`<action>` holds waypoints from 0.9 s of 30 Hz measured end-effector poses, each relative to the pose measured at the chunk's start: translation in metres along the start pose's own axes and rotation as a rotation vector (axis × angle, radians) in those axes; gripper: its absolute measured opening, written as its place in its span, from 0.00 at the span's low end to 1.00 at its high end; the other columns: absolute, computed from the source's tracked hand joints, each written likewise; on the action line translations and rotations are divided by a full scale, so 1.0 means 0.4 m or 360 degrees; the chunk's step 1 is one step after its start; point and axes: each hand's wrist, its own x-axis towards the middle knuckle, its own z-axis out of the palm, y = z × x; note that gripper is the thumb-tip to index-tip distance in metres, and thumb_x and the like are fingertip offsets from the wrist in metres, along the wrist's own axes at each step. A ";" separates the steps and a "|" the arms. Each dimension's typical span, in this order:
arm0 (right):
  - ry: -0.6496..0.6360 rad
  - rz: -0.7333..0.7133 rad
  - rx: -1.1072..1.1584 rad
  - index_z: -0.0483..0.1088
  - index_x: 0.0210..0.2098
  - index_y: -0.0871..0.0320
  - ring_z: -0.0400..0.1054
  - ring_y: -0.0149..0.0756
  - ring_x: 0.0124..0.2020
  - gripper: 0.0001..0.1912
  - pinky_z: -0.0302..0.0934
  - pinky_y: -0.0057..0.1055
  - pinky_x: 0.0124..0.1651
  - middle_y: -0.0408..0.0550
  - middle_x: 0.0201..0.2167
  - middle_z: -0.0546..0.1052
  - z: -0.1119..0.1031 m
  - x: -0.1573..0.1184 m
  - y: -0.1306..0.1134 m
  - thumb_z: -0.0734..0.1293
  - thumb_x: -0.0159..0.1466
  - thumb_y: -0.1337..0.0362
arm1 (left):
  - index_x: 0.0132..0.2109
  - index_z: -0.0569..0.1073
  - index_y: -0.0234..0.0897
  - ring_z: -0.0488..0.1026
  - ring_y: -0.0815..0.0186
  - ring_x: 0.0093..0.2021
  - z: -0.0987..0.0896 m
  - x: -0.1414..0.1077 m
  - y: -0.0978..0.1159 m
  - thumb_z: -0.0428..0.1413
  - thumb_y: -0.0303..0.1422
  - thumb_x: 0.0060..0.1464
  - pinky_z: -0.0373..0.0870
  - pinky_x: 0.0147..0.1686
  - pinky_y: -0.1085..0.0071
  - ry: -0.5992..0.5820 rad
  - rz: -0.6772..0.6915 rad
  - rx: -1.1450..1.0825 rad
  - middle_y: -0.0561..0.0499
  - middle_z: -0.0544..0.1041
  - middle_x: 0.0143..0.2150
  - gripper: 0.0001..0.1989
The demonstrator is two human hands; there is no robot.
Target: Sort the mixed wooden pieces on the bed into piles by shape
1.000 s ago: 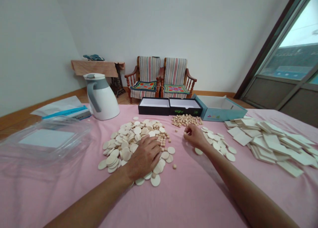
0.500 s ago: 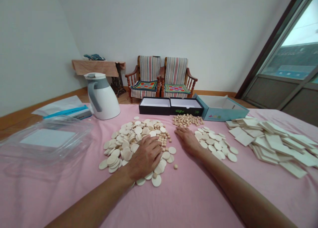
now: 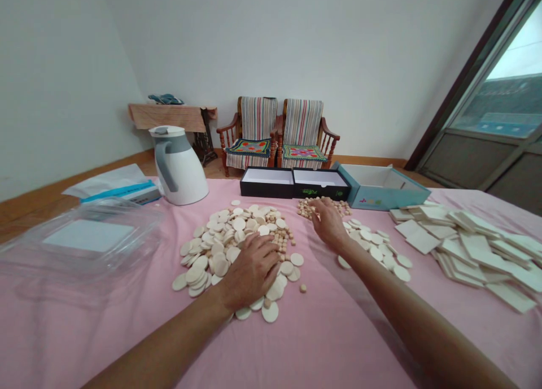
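My left hand [image 3: 252, 267] lies palm down with fingers apart on the large pile of round wooden discs [image 3: 218, 247]. Small wooden beads [image 3: 283, 239] are mixed in at that pile's right edge. My right hand [image 3: 329, 222] is over the near side of the bead pile [image 3: 305, 207], palm down, fingers slightly spread; nothing shows in it, though its fingertips partly cover the beads. Beneath and right of my right wrist is a smaller pile of discs [image 3: 376, 252]. One loose bead [image 3: 303, 288] sits on the pink cloth [image 3: 322, 344].
Behind the piles stand two black open boxes [image 3: 266, 189] [image 3: 320, 192] and a blue open box [image 3: 372, 200]. Square wooden tiles [image 3: 470, 242] are heaped at right. A white jug [image 3: 183, 171], clear plastic packaging [image 3: 97, 242] and a blue-white packet [image 3: 121, 192] are at left.
My right hand has moved forward and a little right, from the cloth beside the smaller disc pile to the bead pile. My left hand stays on the large disc pile. The view has shifted slightly.
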 end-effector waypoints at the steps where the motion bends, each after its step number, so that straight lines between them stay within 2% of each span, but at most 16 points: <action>1: -0.0074 -0.0028 0.0059 0.70 0.38 0.61 0.65 0.36 0.35 0.10 0.55 0.29 0.37 0.53 0.37 0.72 0.003 -0.009 -0.017 0.60 0.59 0.74 | 0.41 0.74 0.37 0.66 0.56 0.56 -0.001 0.000 0.000 0.50 0.29 0.61 0.54 0.60 0.49 0.0002 0.0004 -0.0002 0.47 0.76 0.45 0.08; 3: -0.0297 -0.0040 0.0173 0.69 0.32 0.59 0.64 0.33 0.29 0.04 0.53 0.27 0.32 0.47 0.29 0.72 0.017 -0.036 -0.050 0.62 0.58 0.71 | 0.41 0.75 0.38 0.66 0.56 0.56 -0.002 0.001 0.001 0.50 0.29 0.60 0.55 0.60 0.49 0.0006 0.0009 -0.0007 0.47 0.76 0.45 0.08; 5: -0.0477 -0.0020 0.0228 0.67 0.29 0.59 0.63 0.31 0.26 0.01 0.50 0.26 0.29 0.44 0.25 0.72 0.034 -0.064 -0.077 0.64 0.57 0.69 | 0.42 0.75 0.38 0.66 0.56 0.56 -0.002 0.002 0.001 0.50 0.29 0.61 0.55 0.60 0.50 0.0006 0.0009 -0.0009 0.47 0.76 0.45 0.08; 8: -0.0539 -0.0010 0.0157 0.67 0.29 0.58 0.62 0.31 0.26 0.01 0.48 0.26 0.28 0.45 0.25 0.72 0.053 -0.087 -0.096 0.64 0.56 0.68 | 0.43 0.74 0.38 0.66 0.56 0.57 -0.001 0.001 0.001 0.50 0.29 0.61 0.54 0.60 0.49 0.0005 0.0000 -0.0004 0.48 0.76 0.46 0.09; 12: -0.0572 0.0051 0.0094 0.68 0.27 0.58 0.62 0.30 0.25 0.02 0.47 0.27 0.27 0.44 0.23 0.72 0.054 -0.068 -0.076 0.64 0.55 0.70 | 0.42 0.75 0.38 0.66 0.57 0.56 -0.001 0.001 0.002 0.50 0.29 0.60 0.55 0.60 0.50 0.0028 0.0009 0.0001 0.47 0.76 0.46 0.08; 15: -0.0437 0.0207 0.0054 0.68 0.26 0.59 0.64 0.32 0.26 0.03 0.48 0.26 0.28 0.45 0.23 0.72 0.044 -0.037 -0.039 0.64 0.54 0.72 | 0.41 0.74 0.38 0.66 0.56 0.56 -0.003 0.002 0.003 0.50 0.29 0.60 0.54 0.60 0.50 0.0033 0.0000 -0.0007 0.47 0.77 0.45 0.08; 18: -0.0091 0.0330 0.0103 0.70 0.35 0.61 0.65 0.33 0.28 0.07 0.53 0.27 0.31 0.47 0.27 0.74 0.035 -0.012 -0.003 0.63 0.57 0.70 | 0.41 0.74 0.37 0.66 0.56 0.56 -0.003 0.001 0.004 0.50 0.29 0.60 0.54 0.60 0.49 0.0021 -0.0018 -0.0014 0.48 0.77 0.45 0.08; 19: -0.0006 0.0319 0.0146 0.70 0.38 0.61 0.66 0.34 0.29 0.08 0.54 0.28 0.32 0.47 0.28 0.75 0.035 -0.008 0.004 0.62 0.58 0.70 | 0.41 0.74 0.37 0.66 0.56 0.56 -0.003 0.001 0.004 0.50 0.29 0.60 0.55 0.59 0.49 0.0019 -0.0021 -0.0015 0.48 0.77 0.45 0.08; 21: 0.0017 0.0197 0.0248 0.71 0.38 0.61 0.68 0.35 0.32 0.09 0.57 0.28 0.36 0.49 0.31 0.76 0.043 -0.006 0.010 0.62 0.59 0.71 | 0.41 0.74 0.37 0.66 0.56 0.56 -0.003 0.001 0.004 0.50 0.29 0.60 0.55 0.59 0.49 0.0028 -0.0018 -0.0013 0.48 0.77 0.45 0.08; 23: -0.0101 0.0011 0.0331 0.72 0.36 0.60 0.69 0.35 0.36 0.10 0.59 0.29 0.40 0.50 0.34 0.77 0.059 -0.007 0.004 0.61 0.58 0.74 | 0.41 0.74 0.38 0.66 0.56 0.56 -0.004 0.001 0.004 0.51 0.29 0.60 0.55 0.59 0.50 0.0043 -0.0007 -0.0008 0.47 0.77 0.45 0.08; 27: -0.0289 -0.0294 0.0359 0.73 0.38 0.60 0.69 0.35 0.42 0.16 0.59 0.31 0.46 0.52 0.38 0.78 0.103 0.000 -0.031 0.58 0.58 0.79 | 0.42 0.75 0.38 0.66 0.56 0.56 -0.005 0.003 0.005 0.51 0.29 0.60 0.56 0.59 0.50 0.0045 0.0001 -0.0012 0.47 0.77 0.45 0.08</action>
